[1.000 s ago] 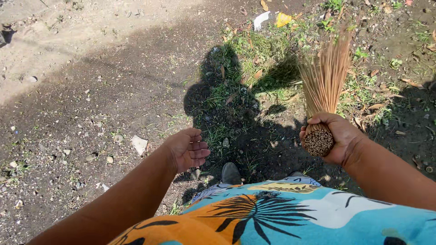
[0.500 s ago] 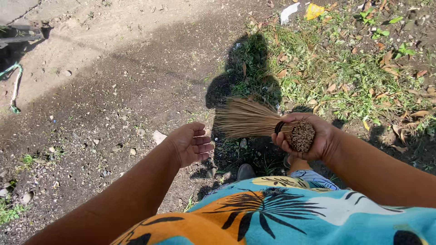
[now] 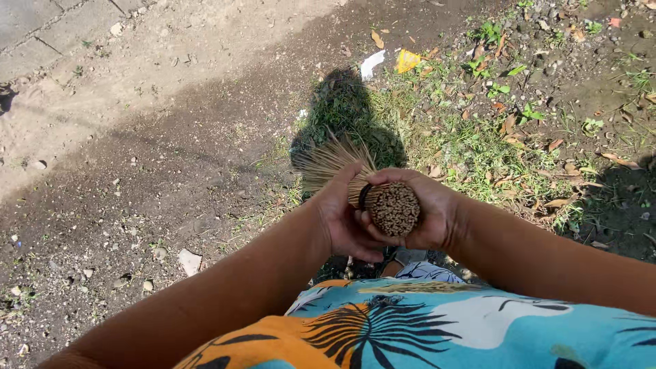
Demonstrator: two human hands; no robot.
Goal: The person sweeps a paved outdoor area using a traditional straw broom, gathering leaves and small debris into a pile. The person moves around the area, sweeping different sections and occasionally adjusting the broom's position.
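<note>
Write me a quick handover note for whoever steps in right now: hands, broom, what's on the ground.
Right hand: wrapped around the bound butt end of the stick broom, cut ends facing the camera.
Left hand: against the same bundle from the other side, fingers at its dark band.
Broom: held off the ground, bristles fanning away over the grass patch.
Ground: a white scrap, a yellow scrap and dry leaves lie beyond the bristles; a pale stone sits on the bare dirt to the left.
</note>
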